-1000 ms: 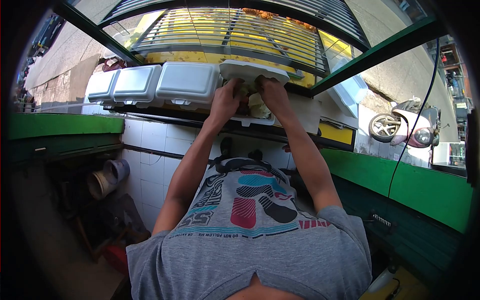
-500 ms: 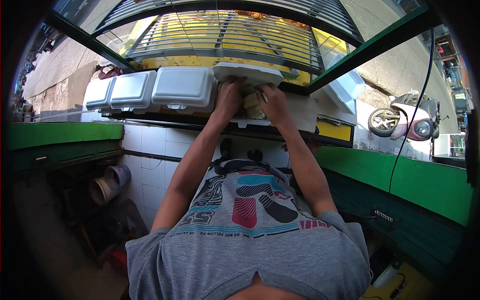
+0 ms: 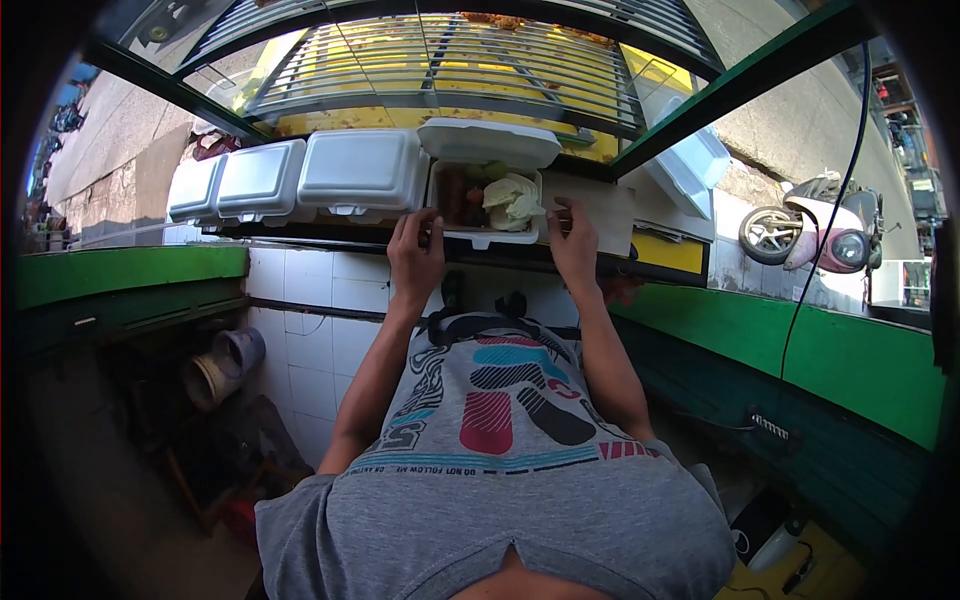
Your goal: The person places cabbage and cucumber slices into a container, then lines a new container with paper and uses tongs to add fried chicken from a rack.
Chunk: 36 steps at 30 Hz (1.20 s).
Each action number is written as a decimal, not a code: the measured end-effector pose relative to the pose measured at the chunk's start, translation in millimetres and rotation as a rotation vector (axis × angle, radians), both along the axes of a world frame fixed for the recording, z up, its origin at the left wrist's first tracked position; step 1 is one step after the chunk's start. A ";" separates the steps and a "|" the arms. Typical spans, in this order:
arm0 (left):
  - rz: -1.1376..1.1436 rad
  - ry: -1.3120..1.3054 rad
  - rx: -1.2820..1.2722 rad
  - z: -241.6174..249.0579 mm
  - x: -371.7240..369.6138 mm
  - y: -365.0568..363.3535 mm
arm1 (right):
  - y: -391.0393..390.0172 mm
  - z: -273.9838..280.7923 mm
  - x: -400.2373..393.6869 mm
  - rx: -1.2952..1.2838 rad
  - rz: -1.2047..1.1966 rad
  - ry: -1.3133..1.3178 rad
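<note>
The open foam box [image 3: 487, 196] is set on the tabletop [image 3: 600, 215], at the right end of a row of boxes, its lid tipped back and its tray filled with pale cabbage and darker food (the darker pieces cannot be told apart). To its left, three closed foam boxes [image 3: 362, 171] are lined up edge to edge. The left hand [image 3: 416, 256] is held open just below the box's left front corner, fingers spread, nothing gripped; whether the rim is touched cannot be told. The right hand [image 3: 574, 240] is likewise open, fingers loosely raised beside the box's right edge. Far right, a parked scooter [image 3: 812, 232] is seen on the pavement.
</note>
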<state>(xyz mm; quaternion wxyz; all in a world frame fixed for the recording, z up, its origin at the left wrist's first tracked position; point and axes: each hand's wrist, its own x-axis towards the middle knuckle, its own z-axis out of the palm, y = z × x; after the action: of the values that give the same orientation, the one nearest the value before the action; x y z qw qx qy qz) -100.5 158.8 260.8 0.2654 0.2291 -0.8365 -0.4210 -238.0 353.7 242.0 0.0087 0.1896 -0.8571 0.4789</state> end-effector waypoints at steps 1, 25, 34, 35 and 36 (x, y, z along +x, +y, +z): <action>0.139 -0.028 -0.021 -7.5 9.2 0.2 | 2.4 -4.1 5.4 -0.009 0.010 -0.162; 0.050 0.010 0.925 -53.7 25.8 3.3 | -7.2 -9.3 13.3 0.104 0.097 0.166; -0.186 -0.805 0.375 -181.3 170.7 30.3 | 55.2 -57.5 70.4 0.042 0.503 0.004; -0.200 -1.024 0.437 -193.1 190.8 33.9 | 67.1 -75.1 81.2 0.106 0.557 -0.083; -0.154 -1.144 0.682 -193.1 202.3 36.9 | 80.6 -94.7 89.1 0.198 0.639 -0.260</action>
<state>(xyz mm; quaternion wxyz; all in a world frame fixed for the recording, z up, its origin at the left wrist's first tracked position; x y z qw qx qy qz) 101.8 195.7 67.7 -0.3378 0.4270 -0.6794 -0.4919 -148.9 434.3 147.3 -0.2688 0.3854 -0.7909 0.3920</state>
